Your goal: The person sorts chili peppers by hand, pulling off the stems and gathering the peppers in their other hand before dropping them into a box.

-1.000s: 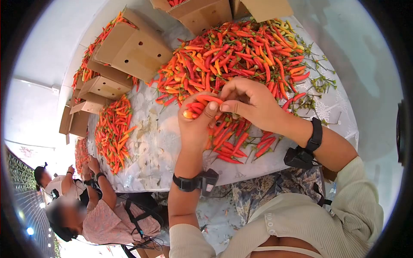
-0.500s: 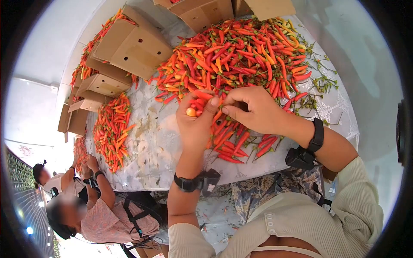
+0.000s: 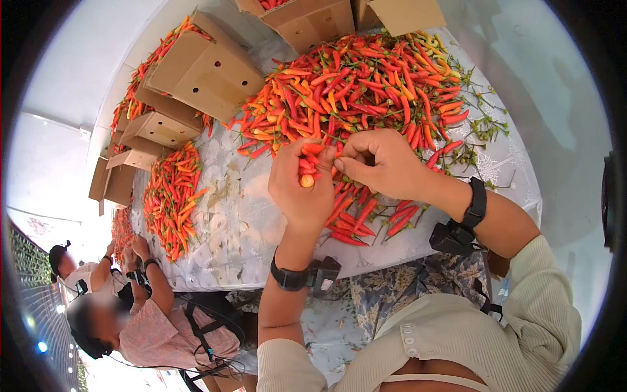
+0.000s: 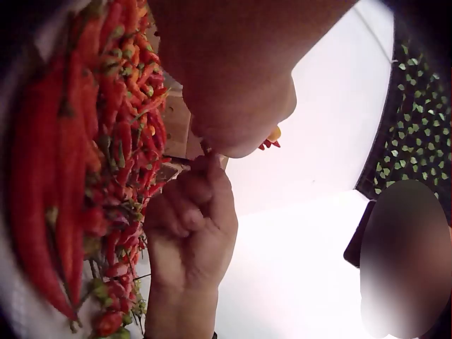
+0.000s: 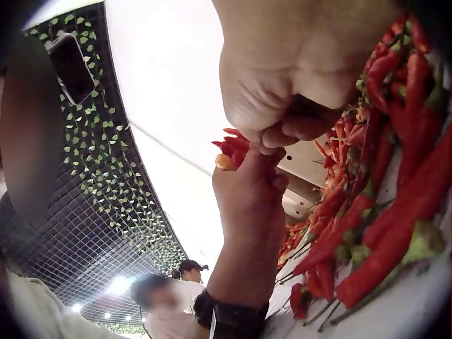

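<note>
My left hand [image 3: 297, 186] holds several red and orange chili peppers [image 3: 312, 149] in its curled fingers. A pale yellow-orange chili end [image 3: 307, 181] shows at the palm side. Meeting the left thumb, my right hand [image 3: 385, 163] has its thumb and index finger pinched together on a chili stem, mostly hidden by the fingertips. Both hands are raised over the table in front of a large heap of chilies [image 3: 366, 85]. In the right wrist view, the left hand [image 5: 247, 198] has red chili tips [image 5: 233, 145] poking out beside its thumb.
Loose chilies [image 3: 353, 219] lie below the hands. Green stems [image 3: 486, 124] are scattered right of the heap. Cardboard boxes [image 3: 202, 72] stand at the back and left, near a smaller chili pile [image 3: 173, 202]. Two people sit at the left; one wears a pink shirt [image 3: 170, 326].
A long red chili lying across the left fingers has gone from between the hands into the left hand's bunch. The left hand has turned slightly; the right fingertips stay at its thumb.
</note>
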A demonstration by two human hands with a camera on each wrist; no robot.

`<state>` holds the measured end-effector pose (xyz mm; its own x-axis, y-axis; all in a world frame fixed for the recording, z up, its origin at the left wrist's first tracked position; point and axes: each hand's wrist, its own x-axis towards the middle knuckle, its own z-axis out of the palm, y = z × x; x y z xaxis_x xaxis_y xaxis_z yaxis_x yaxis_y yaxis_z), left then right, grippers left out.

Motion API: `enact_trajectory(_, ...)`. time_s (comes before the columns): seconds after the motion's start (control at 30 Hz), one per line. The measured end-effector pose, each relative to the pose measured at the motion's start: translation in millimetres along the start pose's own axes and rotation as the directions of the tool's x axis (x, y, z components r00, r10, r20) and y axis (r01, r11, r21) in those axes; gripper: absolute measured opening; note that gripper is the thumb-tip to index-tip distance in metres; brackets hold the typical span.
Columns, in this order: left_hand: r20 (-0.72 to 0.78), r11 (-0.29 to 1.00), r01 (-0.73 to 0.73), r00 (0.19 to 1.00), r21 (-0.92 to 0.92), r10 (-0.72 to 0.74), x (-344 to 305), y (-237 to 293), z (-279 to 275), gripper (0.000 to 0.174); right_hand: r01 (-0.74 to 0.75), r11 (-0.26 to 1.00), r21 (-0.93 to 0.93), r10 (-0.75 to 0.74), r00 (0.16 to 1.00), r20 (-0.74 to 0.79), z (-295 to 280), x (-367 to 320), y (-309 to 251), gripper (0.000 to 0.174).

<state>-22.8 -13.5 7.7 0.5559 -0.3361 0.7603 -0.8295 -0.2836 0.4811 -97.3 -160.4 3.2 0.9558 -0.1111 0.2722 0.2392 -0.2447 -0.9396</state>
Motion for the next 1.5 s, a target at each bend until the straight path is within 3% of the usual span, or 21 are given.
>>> enact_trajectory(0.03,-0.017,1.0,-0.014,1.0,-0.005,0.014,0.5,-1.2,1.2,0.023,0.0,1.0,0.018,0.0,1.0,-0.004,0.9,0.0,1.1,0.019)
enact_trajectory(0.13,-0.052,0.971,-0.111,0.991,0.211,0.124,2.8,-12.4,1.3,0.02,0.045,0.998,0.048,-0.046,0.999,0.029,4.2,-3.8,-0.6,0.019)
enact_trajectory(0.17,-0.095,0.983,0.185,0.978,0.002,-0.184,7.0,-22.8,-4.1,0.018,0.09,0.995,0.043,-0.093,0.993,0.072,5.1,-11.7,-7.3,0.018)
enact_trajectory(0.2,-0.076,0.864,0.456,0.874,-0.212,-0.48,13.3,-36.9,-13.7,0.016,0.135,0.99,0.039,-0.139,0.983,0.122,4.0,-16.1,-11.3,0.017)
enact_trajectory(0.23,0.011,0.633,0.662,0.695,-0.4,-0.719,17.0,-46.3,-21.3,0.014,0.193,0.981,-0.022,-0.19,0.978,0.088,3.0,-15.3,-9.8,0.017)
enact_trajectory(0.3,0.149,0.415,0.64,0.64,-0.647,-0.754,18.5,-52.8,-29.2,0.011,0.297,0.944,-0.141,-0.297,0.955,0.02,1.9,-8.7,-2.3,0.016)
enact_trajectory(0.33,0.225,0.28,0.612,0.618,-0.74,-0.753,18.3,-54.1,-31.2,0.01,0.263,0.932,-0.25,-0.272,0.962,-0.001,-3.5,-2.2,3.0,0.016)
enact_trajectory(0.43,0.47,-0.008,0.59,0.635,-0.807,-0.613,15.6,-49.9,-24.8,0.01,0.191,0.752,-0.631,-0.386,0.903,-0.187,-16.8,8.6,18.5,0.02)
enact_trajectory(0.47,0.514,-0.05,0.603,0.63,-0.796,-0.582,14.3,-47.3,-24.2,0.012,0.042,0.692,-0.72,-0.275,0.938,-0.209,-23.0,7.2,19.5,0.016)
enact_trajectory(0.57,0.616,-0.18,0.625,0.602,-0.76,-0.508,12.2,-42.6,-23.2,0.014,0.059,0.537,-0.841,-0.5,0.826,-0.262,-28.4,13.8,17.8,0.014)
enact_trajectory(0.63,0.654,-0.271,0.615,0.564,-0.74,-0.504,11.9,-43.5,-22.4,0.014,0.182,0.527,-0.83,-0.505,0.853,-0.133,-26.0,20.1,21.6,0.016)
enact_trajectory(0.77,0.678,-0.306,0.634,0.499,-0.71,-0.541,10.9,-33.5,-18.8,0.011,0.265,0.466,-0.844,-0.448,0.893,0.033,-11.3,27.8,36.4,0.026)
enact_trajectory(0.87,0.684,-0.265,0.669,0.497,-0.694,-0.534,8.3,-34.3,-16.5,0.012,0.27,0.445,-0.854,-0.464,0.885,0.038,-12.7,28.1,40.9,0.027)
enact_trajectory(0.97,0.683,-0.233,0.687,0.504,-0.688,-0.529,5.0,-38.0,-14.8,0.015,0.296,0.538,-0.789,-0.548,0.835,-0.06,-16.8,31.6,32.5,0.023)
enact_trajectory(1.03,0.676,-0.194,0.706,0.505,-0.681,-0.536,4.2,-37.1,-14.1,0.017,0.279,0.676,-0.682,-0.537,0.82,-0.197,-16.6,27.9,28.6,0.021)
enact_trajectory(1.17,0.706,-0.132,0.77,0.483,-0.624,-0.517,7.8,-31.7,-13.8,0.016,0.263,0.865,-0.427,-0.449,0.787,-0.424,-11.6,20.6,21.6,0.014)
enact_trajectory(1.27,0.72,-0.043,0.805,0.503,-0.591,-0.478,9.1,-23.5,-13.8,0.017,0.251,0.935,-0.25,-0.345,0.806,-0.482,-10.0,17.8,16.2,0.012)
enact_trajectory(1.37,0.684,-0.017,0.782,0.535,-0.624,-0.497,5.5,-22.6,-9.2,0.017,0.214,0.975,-0.062,-0.219,0.873,-0.435,-8.2,14.7,12.1,0.012)
enact_trajectory(1.43,0.631,-0.03,0.748,0.537,-0.663,-0.56,4.2,-22.9,-7.6,0.019,0.289,0.952,-0.103,-0.306,0.877,-0.371,-6.7,14.1,17.2,0.01)
enact_trajectory(1.5,0.639,-0.064,0.728,0.552,-0.682,-0.535,6.4,-26.5,-7.7,0.02,0.374,0.907,-0.192,-0.417,0.859,-0.296,-6.9,14.1,19.1,0.009)
